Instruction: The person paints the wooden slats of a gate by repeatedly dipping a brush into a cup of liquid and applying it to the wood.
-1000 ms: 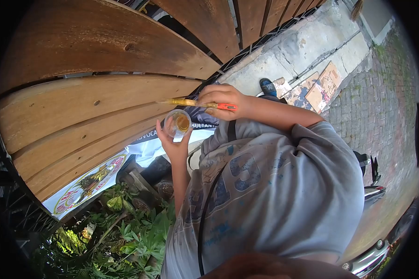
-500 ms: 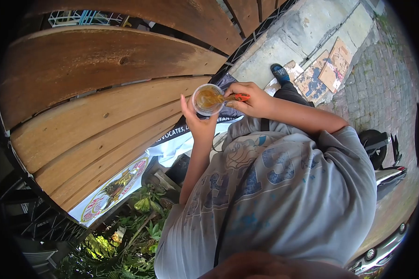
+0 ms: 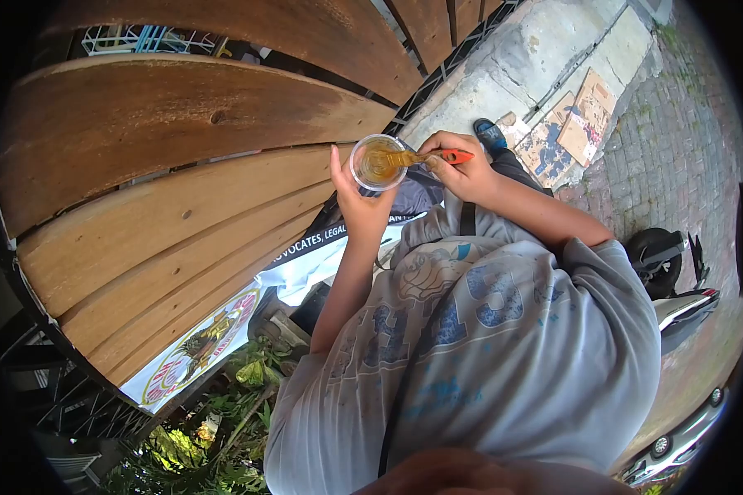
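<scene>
My left hand [image 3: 362, 202] is wrapped round a clear plastic cup [image 3: 358, 179] with amber-brown liquid [image 3: 379, 167] in it. A paintbrush [image 3: 454, 156] with an orange-red handle is gripped in my right hand [image 3: 464, 171]. Its wet, brown-coated bristles [image 3: 403, 158] lie over the cup's rim on the right side. Just beyond the cup stands a structure of wooden planks [image 3: 182, 206]. The upper planks [image 3: 198, 107] look dark brown and the lower ones are paler.
Printed banners [image 3: 198, 346] hang below the planks, with leafy plants [image 3: 223, 421] beneath. Stained boards [image 3: 565, 132] lie on the pavement by my shoe [image 3: 490, 136]. A motorcycle [image 3: 669, 272] and a car [image 3: 677, 445] are at the right.
My right hand has drawn the paintbrush rightward, so its bristles now rest at the rim instead of down in the cup. The cup appears slightly further right.
</scene>
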A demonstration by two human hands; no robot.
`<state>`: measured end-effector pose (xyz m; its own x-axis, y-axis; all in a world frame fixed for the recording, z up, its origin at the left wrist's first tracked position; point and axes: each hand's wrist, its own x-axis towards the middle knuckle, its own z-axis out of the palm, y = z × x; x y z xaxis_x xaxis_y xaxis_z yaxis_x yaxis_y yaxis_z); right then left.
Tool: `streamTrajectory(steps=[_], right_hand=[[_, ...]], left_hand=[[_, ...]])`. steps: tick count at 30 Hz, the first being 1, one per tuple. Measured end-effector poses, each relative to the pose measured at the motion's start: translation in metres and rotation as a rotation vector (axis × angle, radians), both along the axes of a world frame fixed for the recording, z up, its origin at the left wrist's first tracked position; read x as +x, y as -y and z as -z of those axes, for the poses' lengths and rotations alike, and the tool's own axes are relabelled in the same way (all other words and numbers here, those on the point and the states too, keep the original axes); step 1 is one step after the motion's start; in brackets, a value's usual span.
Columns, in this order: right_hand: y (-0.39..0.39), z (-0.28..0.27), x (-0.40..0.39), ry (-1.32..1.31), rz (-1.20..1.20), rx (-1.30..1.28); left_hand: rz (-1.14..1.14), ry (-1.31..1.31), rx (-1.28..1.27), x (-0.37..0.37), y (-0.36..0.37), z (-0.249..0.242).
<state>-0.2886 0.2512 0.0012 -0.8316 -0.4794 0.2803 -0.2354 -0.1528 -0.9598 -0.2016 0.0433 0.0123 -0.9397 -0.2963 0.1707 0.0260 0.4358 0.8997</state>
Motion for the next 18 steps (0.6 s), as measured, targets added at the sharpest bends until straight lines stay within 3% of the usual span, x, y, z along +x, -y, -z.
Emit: streamTrajectory(steps=[7, 13, 18], right_hand=[[0.022, -0.015, -0.015, -0.225, -0.138, 0.012], [0.044, -0.023, -0.027, -0.392, -0.207, 0.138], [0.059, -0.026, -0.025, -0.317, -0.239, 0.196]], left_hand=[[-0.120, -0.044, 0.094, 0.003, 0.018, -0.004], [-0.188, -0.002, -0.071, 0.023, 0.037, 0.000], [-0.221, 0.021, -0.001, 0.029, 0.032, 0.006]])
